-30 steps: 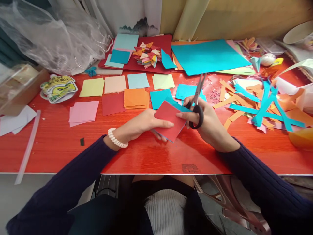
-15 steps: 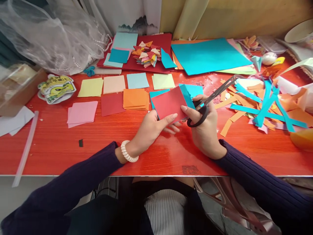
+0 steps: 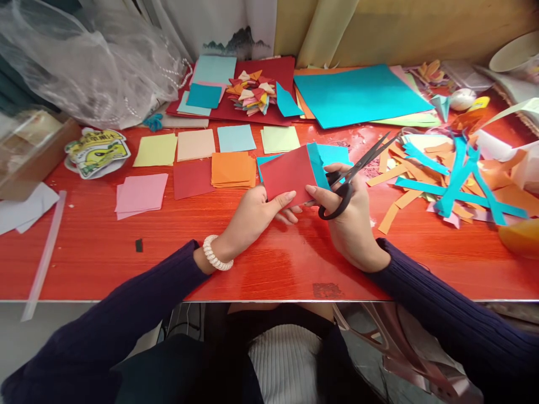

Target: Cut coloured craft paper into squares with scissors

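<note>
My left hand (image 3: 248, 224) pinches a red paper square (image 3: 286, 175) between thumb and fingers. A blue paper piece (image 3: 317, 168) lies behind the square and sticks out past its right side. My right hand (image 3: 353, 230) is closed on black-handled scissors (image 3: 336, 205), whose slightly parted blades point up and to the right, away from the paper. The right thumb rests at the red square's lower right corner. Behind the held papers, more blue paper (image 3: 336, 152) lies on the table. Some fingers of both hands are hidden.
Coloured paper squares, among them an orange stack (image 3: 232, 169) and a pink pair (image 3: 143, 193), lie left of my hands. Tangled paper strips (image 3: 458, 199) cover the right side. Large blue sheets (image 3: 362, 95) and a pile of folded paper pieces (image 3: 251, 92) sit behind.
The scissor blades have parted a little. The red square has turned slightly upright, and my left hand has shifted a little left with it.
</note>
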The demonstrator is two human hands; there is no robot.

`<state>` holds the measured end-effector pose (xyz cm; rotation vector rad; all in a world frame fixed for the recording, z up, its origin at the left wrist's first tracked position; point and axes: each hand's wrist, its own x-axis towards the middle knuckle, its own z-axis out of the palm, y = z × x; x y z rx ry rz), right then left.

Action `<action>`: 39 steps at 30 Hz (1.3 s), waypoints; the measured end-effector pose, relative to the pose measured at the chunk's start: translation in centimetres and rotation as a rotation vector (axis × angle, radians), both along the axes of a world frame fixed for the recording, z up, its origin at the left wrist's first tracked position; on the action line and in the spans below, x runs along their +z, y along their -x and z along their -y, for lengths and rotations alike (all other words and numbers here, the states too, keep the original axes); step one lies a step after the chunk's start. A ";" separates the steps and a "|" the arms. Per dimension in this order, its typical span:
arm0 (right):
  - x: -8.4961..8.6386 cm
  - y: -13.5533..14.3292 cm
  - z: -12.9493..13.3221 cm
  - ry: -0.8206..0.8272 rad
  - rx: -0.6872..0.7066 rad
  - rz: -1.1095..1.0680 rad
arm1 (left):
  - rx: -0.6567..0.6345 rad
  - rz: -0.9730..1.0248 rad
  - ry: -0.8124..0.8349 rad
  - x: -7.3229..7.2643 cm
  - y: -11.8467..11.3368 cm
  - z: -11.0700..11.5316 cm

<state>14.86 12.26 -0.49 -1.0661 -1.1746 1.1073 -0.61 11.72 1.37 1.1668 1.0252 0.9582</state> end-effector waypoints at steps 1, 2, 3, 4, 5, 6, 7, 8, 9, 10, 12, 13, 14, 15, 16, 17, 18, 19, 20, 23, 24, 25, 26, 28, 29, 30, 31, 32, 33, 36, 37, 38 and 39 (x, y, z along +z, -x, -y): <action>0.0 0.0 0.0 -0.005 -0.002 0.003 | -0.007 0.012 0.006 0.0 0.1 0.0; -0.1 0.0 0.0 -0.010 -0.003 0.007 | -0.017 0.030 0.011 0.0 0.1 0.0; -0.1 0.0 0.0 -0.015 0.000 0.012 | -0.024 0.050 0.013 0.0 0.2 0.0; -0.2 0.0 0.0 -0.018 0.008 0.020 | -0.028 0.066 0.009 -0.1 0.2 0.0; -0.2 -0.1 -0.1 -0.019 0.019 0.029 | -0.027 0.074 0.001 -0.1 0.3 0.0; -0.2 -0.2 -0.2 -0.015 0.035 0.037 | -0.018 0.071 -0.013 0.0 0.3 0.0; -0.2 -0.4 -0.3 -0.004 0.055 0.043 | 0.000 0.059 -0.032 0.0 0.4 -0.1; -0.1 -0.7 -0.4 0.013 0.080 0.050 | 0.021 0.039 -0.054 0.0 0.5 -0.1; 0.1 -1.0 -0.5 0.031 0.107 0.055 | 0.045 0.015 -0.077 0.1 0.7 -0.2; 0.3 -1.3 -0.5 0.045 0.138 0.065 | 0.072 -0.008 -0.099 0.2 0.8 -0.4; 1.1 -1.9 -0.4 0.053 0.205 0.125 | 0.130 -0.045 -0.140 0.4 1.3 -0.8; 1.5 -2.1 -0.3 0.051 0.241 0.174 | 0.162 -0.059 -0.156 0.6 1.6 -1.0; 1.9 -2.3 -0.2 0.051 0.281 0.228 | 0.196 -0.068 -0.168 0.8 1.9 -1.2; 2.3 -2.3 0.0 0.056 0.321 0.281 | 0.232 -0.074 -0.179 0.9 2.2 -1.4; 2.7 -2.3 0.1 0.071 0.361 0.330 | 0.265 -0.076 -0.189 1.1 2.5 -1.6; 3.0 -2.2 0.3 0.097 0.395 0.370 | 0.295 -0.074 -0.200 1.2 2.7 -1.7; 3.2 -2.1 0.4 0.129 0.423 0.402 | 0.317 -0.070 -0.210 1.3 2.9 -1.8; 3.4 -1.9 0.5 0.162 0.442 0.427 | 0.331 -0.065 -0.216 1.4 3.0 -1.8; 3.5 -1.8 0.5 0.194 0.457 0.448 | 0.334 -0.063 -0.218 1.5 3.0 -1.8; 3.7 -1.6 0.6 0.241 0.469 0.462 | 0.296 -0.075 -0.201 1.5 2.6 -1.3; 3.7 -1.6 0.6 0.247 0.466 0.454 | 0.274 -0.081 -0.197 1.4 2.4 -1.1; 3.7 -1.6 0.6 0.253 0.460 0.444 | 0.254 -0.086 -0.197 1.4 2.2 -1.0; 3.7 -1.6 0.6 0.259 0.453 0.431 | 0.237 -0.089 -0.200 1.4 2.1 -0.8; 3.7 -1.6 0.6 0.264 0.442 0.396 | 0.217 -0.085 -0.215 1.3 1.8 -0.6; 3.7 -1.6 0.6 0.264 0.439 0.379 | 0.214 -0.081 -0.223 1.3 1.7 -0.5; 3.8 -1.6 0.6 0.265 0.437 0.366 | 0.213 -0.078 -0.228 1.3 1.6 -0.5; 3.8 -1.6 0.7 0.264 0.436 0.360 | 0.213 -0.080 -0.229 1.3 1.6 -0.5; 3.8 -1.5 0.7 0.262 0.437 0.361 | 0.215 -0.085 -0.227 1.3 1.6 -0.5; 3.8 -1.5 0.7 0.257 0.439 0.368 | 0.217 -0.093 -0.221 1.4 1.6 -0.5; 3.8 -1.5 0.7 0.249 0.444 0.383 | 0.220 -0.098 -0.209 1.4 1.5 -0.5; 3.8 -1.5 0.7 0.252 0.443 0.379 | 0.220 -0.089 -0.211 1.4 1.5 -0.5; 3.8 -1.5 0.7 0.260 0.440 0.372 | 0.220 -0.082 -0.213 1.4 1.5 -0.5; 3.7 -1.5 0.7 0.267 0.437 0.366 | 0.221 -0.078 -0.213 1.5 1.5 -0.5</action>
